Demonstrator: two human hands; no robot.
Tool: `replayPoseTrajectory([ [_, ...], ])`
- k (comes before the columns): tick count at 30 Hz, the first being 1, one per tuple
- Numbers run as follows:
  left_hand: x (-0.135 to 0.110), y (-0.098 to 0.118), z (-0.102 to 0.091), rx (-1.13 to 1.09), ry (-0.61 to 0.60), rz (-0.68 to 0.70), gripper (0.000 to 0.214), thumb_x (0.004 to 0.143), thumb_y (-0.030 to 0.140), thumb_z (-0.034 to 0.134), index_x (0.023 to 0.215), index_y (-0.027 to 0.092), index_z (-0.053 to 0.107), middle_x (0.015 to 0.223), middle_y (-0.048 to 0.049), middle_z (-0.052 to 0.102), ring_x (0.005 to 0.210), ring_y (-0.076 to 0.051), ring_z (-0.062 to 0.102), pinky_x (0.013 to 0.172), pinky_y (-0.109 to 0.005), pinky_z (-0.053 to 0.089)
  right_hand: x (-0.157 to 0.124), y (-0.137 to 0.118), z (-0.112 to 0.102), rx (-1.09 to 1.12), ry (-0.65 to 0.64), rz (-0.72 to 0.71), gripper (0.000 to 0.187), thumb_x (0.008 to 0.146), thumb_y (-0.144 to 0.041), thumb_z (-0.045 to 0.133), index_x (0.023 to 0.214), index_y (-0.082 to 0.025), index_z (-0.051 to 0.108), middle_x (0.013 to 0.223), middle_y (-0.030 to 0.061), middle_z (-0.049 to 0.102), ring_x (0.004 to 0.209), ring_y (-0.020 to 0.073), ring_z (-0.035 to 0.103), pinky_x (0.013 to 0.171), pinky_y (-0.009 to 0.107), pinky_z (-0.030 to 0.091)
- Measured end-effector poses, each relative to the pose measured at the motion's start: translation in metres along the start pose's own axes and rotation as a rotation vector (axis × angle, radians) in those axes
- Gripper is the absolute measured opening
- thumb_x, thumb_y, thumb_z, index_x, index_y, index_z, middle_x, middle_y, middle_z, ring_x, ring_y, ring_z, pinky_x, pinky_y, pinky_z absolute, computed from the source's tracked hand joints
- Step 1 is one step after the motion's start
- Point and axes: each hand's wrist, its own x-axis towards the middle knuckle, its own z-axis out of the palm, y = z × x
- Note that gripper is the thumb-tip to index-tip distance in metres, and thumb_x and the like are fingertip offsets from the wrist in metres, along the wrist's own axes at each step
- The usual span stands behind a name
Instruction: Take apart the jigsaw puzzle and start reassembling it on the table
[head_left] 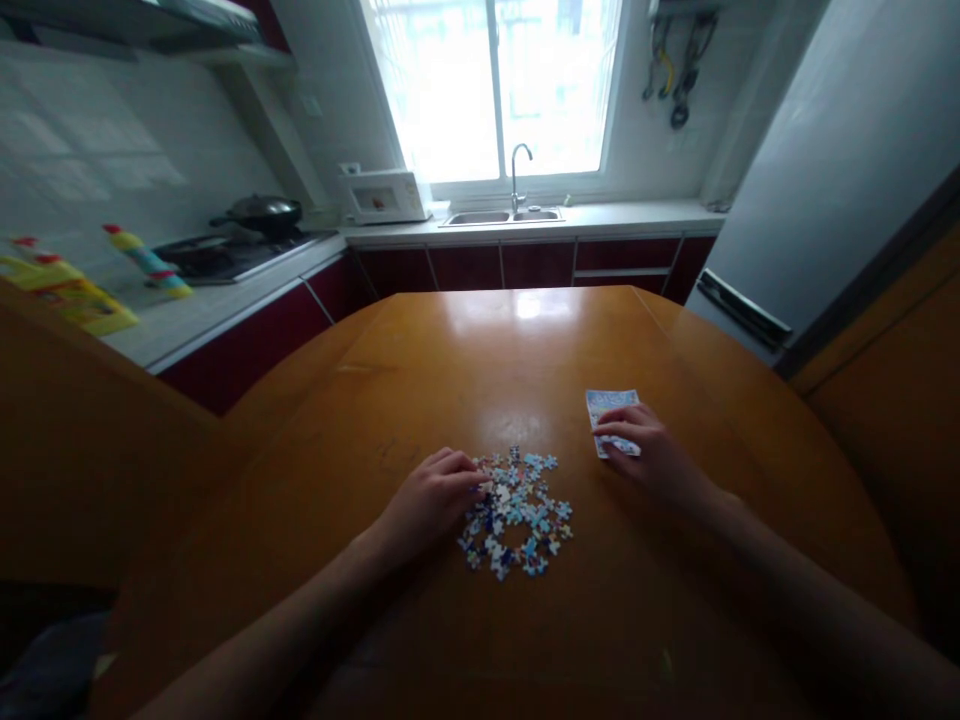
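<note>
Loose jigsaw puzzle pieces (536, 515), mostly light blue and white with some dark blue, lie in a heap on the brown wooden table (420, 380). A small bare gap shows within the heap. My left hand (439, 490) rests at its left edge, fingers loosely bent and slightly apart, the tips touching pieces; what lies under them is hidden. To the right of the heap, a small printed picture card (613, 399) lies on the tabletop. My right hand (645, 445) reaches over the card, with thumb and fingers apart and fingertips on it, covering part of its print.
Past the table's far edge run a counter with a sink (480, 217) and a white microwave (385, 196) beneath a bright window. On the left are a stove with a wok (262, 213) and yellow bottles (71, 290). A grey refrigerator (832, 170) stands at right.
</note>
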Motion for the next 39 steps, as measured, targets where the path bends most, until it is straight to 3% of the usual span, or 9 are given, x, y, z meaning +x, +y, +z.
replayPoseTrajectory([
  [4, -0.001, -0.001, 0.002, 0.043, 0.014, -0.002, 0.014, 0.095, 0.032, 0.062, 0.099, 0.026, 0.075, 0.091, -0.0040, 0.066, 0.087, -0.018, 0.057, 0.079, -0.032, 0.048, 0.021, -0.075, 0.042, 0.046, -0.146, -0.168, 0.014, 0.090, -0.022, 0.064, 0.097, -0.027, 0.075, 0.097, 0.0052, 0.067, 0.093, 0.0212, 0.056, 0.085, 0.038, 0.046],
  [7, -0.002, 0.000, 0.003, 0.032, 0.044, 0.016, 0.014, 0.096, 0.030, 0.061, 0.096, 0.026, 0.074, 0.089, -0.0032, 0.066, 0.085, -0.018, 0.056, 0.078, -0.031, 0.047, 0.027, -0.102, 0.065, -0.036, -0.235, -0.222, 0.013, 0.089, -0.023, 0.067, 0.099, -0.026, 0.075, 0.098, 0.0054, 0.066, 0.096, 0.0223, 0.054, 0.087, 0.038, 0.043],
  [12, 0.001, -0.003, -0.003, -0.040, 0.138, -0.156, 0.020, 0.097, 0.027, 0.054, 0.085, 0.019, 0.066, 0.086, -0.0045, 0.061, 0.086, -0.018, 0.055, 0.080, -0.032, 0.046, 0.030, -0.102, 0.082, -0.132, -0.316, -0.234, 0.006, 0.088, -0.022, 0.068, 0.087, -0.024, 0.074, 0.095, 0.0052, 0.065, 0.094, 0.0228, 0.052, 0.084, 0.037, 0.041],
  [15, 0.003, -0.009, -0.006, -0.045, 0.078, -0.273, 0.015, 0.092, 0.021, 0.054, 0.079, 0.018, 0.060, 0.085, -0.0040, 0.058, 0.086, -0.019, 0.053, 0.078, -0.033, 0.045, 0.029, -0.098, 0.086, -0.163, -0.318, -0.232, 0.010, 0.089, -0.017, 0.065, 0.083, -0.023, 0.071, 0.094, 0.0052, 0.065, 0.092, 0.0221, 0.051, 0.083, 0.036, 0.040],
  [19, 0.005, -0.012, -0.005, -0.018, -0.004, -0.254, 0.007, 0.085, 0.019, 0.058, 0.078, 0.019, 0.056, 0.083, -0.0030, 0.056, 0.084, -0.020, 0.052, 0.076, -0.033, 0.044, 0.028, -0.099, 0.090, -0.195, -0.301, -0.251, 0.012, 0.091, -0.016, 0.062, 0.083, -0.021, 0.069, 0.096, 0.0060, 0.065, 0.093, 0.0225, 0.052, 0.084, 0.036, 0.040],
  [23, 0.004, -0.011, -0.006, -0.077, 0.055, -0.258, 0.004, 0.086, 0.019, 0.056, 0.084, 0.019, 0.059, 0.087, -0.0032, 0.057, 0.085, -0.019, 0.053, 0.077, -0.033, 0.045, 0.032, -0.101, 0.085, -0.124, -0.221, -0.230, 0.015, 0.095, -0.018, 0.057, 0.083, -0.020, 0.067, 0.094, 0.0063, 0.065, 0.093, 0.0215, 0.053, 0.085, 0.035, 0.042],
  [26, 0.003, -0.010, -0.006, -0.130, 0.121, -0.231, 0.007, 0.090, 0.019, 0.054, 0.090, 0.019, 0.061, 0.092, -0.0045, 0.059, 0.091, -0.020, 0.055, 0.084, -0.034, 0.046, 0.030, -0.094, 0.069, 0.026, -0.175, -0.080, 0.020, 0.097, -0.020, 0.053, 0.082, -0.019, 0.066, 0.086, 0.0058, 0.065, 0.086, 0.0195, 0.055, 0.079, 0.032, 0.044],
  [32, 0.007, -0.010, -0.001, -0.143, 0.156, -0.222, 0.014, 0.091, 0.018, 0.052, 0.097, 0.020, 0.065, 0.099, -0.0066, 0.063, 0.099, -0.022, 0.056, 0.090, -0.038, 0.046, -0.006, -0.060, 0.028, 0.165, -0.262, 0.201, 0.016, 0.092, -0.019, 0.053, 0.084, -0.020, 0.067, 0.081, 0.0049, 0.069, 0.074, 0.0181, 0.061, 0.068, 0.032, 0.047],
  [39, 0.010, -0.015, 0.003, -0.115, 0.136, -0.219, 0.015, 0.092, 0.018, 0.052, 0.097, 0.019, 0.066, 0.098, -0.0064, 0.065, 0.097, -0.022, 0.056, 0.089, -0.039, 0.047, -0.034, -0.052, 0.018, 0.075, -0.280, 0.177, 0.017, 0.089, -0.019, 0.056, 0.078, -0.022, 0.070, 0.086, 0.0064, 0.068, 0.076, 0.0191, 0.062, 0.068, 0.033, 0.049],
])
